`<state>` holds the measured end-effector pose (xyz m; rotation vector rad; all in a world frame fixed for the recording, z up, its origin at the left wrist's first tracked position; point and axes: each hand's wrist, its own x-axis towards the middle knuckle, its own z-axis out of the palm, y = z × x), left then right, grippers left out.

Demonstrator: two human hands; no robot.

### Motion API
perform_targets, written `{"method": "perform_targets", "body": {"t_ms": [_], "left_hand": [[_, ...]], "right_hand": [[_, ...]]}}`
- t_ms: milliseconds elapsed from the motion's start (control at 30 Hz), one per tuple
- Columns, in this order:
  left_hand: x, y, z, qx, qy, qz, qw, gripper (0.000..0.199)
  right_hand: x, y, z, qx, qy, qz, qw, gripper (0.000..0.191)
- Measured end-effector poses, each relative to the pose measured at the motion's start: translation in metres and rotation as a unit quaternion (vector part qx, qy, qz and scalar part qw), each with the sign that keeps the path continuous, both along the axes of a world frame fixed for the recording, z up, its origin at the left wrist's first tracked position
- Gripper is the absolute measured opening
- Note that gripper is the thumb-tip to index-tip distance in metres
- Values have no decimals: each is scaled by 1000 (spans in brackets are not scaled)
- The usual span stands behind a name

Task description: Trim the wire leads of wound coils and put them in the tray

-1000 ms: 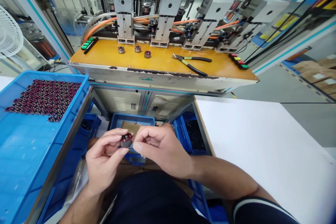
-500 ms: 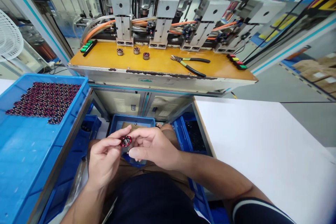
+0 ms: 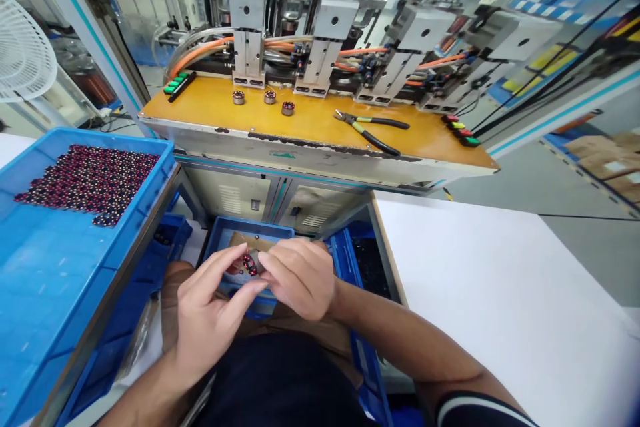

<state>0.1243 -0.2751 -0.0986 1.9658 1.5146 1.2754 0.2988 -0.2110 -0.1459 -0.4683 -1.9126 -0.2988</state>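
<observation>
In front of my lap I hold one small motor stator, a grey ring with red and black windings, tilted so its wound face points left. My right hand is closed on its grey side, fingers curled and knuckles up. The thumb and forefinger of my left hand bracket it from the left, fingertips at its edge. Behind and below the hands is a blue bin with a piece of brown cardboard inside. Three similar stators stand on the yellow machine bench.
Pliers lie on the bench before several grey machine blocks. At left, a blue tray holds many stators in packed rows. A white table lies to the right. Green buttons sit at the bench's left end.
The stator has turned from facing up to facing left. My right hand has rolled over, knuckles up, and my left thumb and forefinger have spread wider. The view has shifted slightly.
</observation>
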Motion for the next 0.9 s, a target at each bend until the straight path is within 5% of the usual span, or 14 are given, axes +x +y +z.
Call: {"method": "perform_targets", "body": {"t_ms": [100,267,400,600,833,900], "left_hand": [[-1,5,-1,-9,-18,-19,1000,46],[-7,7,-4,13,-14,-58,998,51],[-9,7,-2,-1,-26,-73,997,50],[-6,7,2,-137,-180,-58,972,32],[-12,8,5,-97,-147,-72,982,30],[-16,9,8,-75,-83,-77,991,32]], "right_hand": [[2,-3,2,-24,-12,28,999,23],[1,-6,19,-255,81,159,950,32],[-2,-9,29,-313,151,217,912,8],[-6,-14,32,-396,216,239,860,5],[15,-15,20,-526,255,202,786,15],[31,-11,22,-501,227,133,824,9]]}}
